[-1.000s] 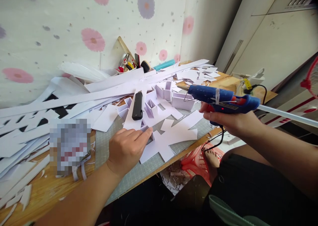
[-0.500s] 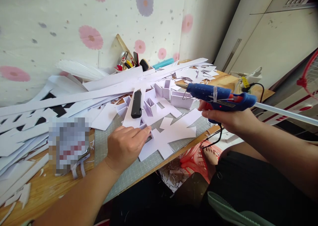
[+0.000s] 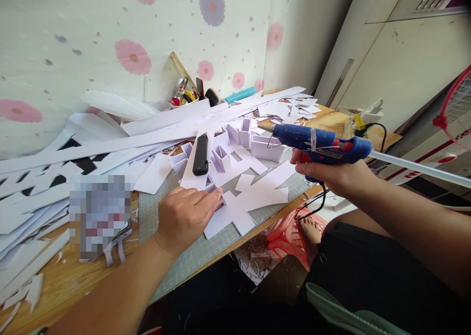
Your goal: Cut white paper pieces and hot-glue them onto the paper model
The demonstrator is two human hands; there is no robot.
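A blue glue gun [image 3: 305, 140] with a clear glue stick in its back is in my right hand [image 3: 324, 170], its nozzle pointing left above the white pieces. My left hand [image 3: 187, 215] has its fingers together on a small folded white piece [image 3: 220, 202] at the edge of a flat cut-out white sheet [image 3: 253, 197]. What lies under the palm is hidden. Just beyond that hand, a black oblong object [image 3: 200, 155] rests on a white strip. Small box-shaped white parts [image 3: 222, 158] stand around it, over a grey-green cutting mat [image 3: 176, 271].
Long white strips and sheets [image 3: 91, 146] cover the table's left and back. White scraps [image 3: 287, 108] lie at the back right. A container of tools stands by the wall. Below the table's edge is a red basket [image 3: 285, 237]; a racket [image 3: 458, 104] is at far right.
The view has shifted slightly. My right hand and the glue gun sit a touch further left and lower; my left hand stays on the folded piece.
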